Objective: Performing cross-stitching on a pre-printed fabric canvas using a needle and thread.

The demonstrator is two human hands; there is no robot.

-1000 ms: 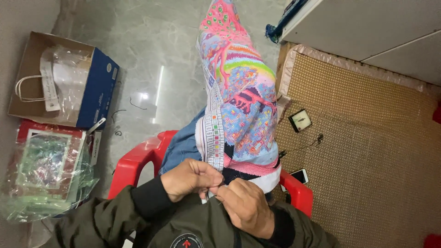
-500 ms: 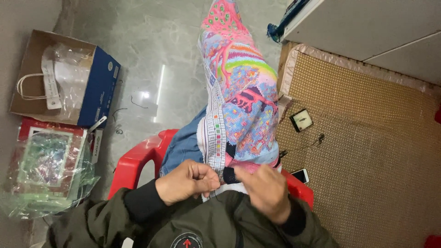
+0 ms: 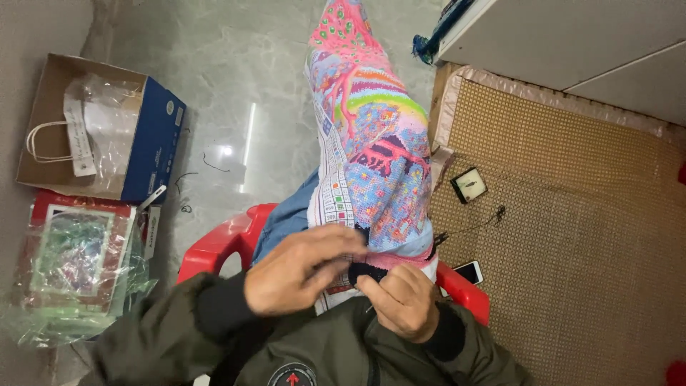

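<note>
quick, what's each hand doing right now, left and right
Left hand: fingers curled, pinching the near edge of the colourful embroidered cloth.
Right hand: closed in a pinch at the same edge; a needle cannot be told.

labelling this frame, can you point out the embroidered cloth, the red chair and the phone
embroidered cloth (image 3: pixel 379 157), head view, on the colourful stitched middle
red chair (image 3: pixel 225 243), head view, on the left armrest
phone (image 3: pixel 470 271), head view, on its visible screen end

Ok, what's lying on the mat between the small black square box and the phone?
Head view: a thin dark thread trails across the mat between the box and the phone.
</note>
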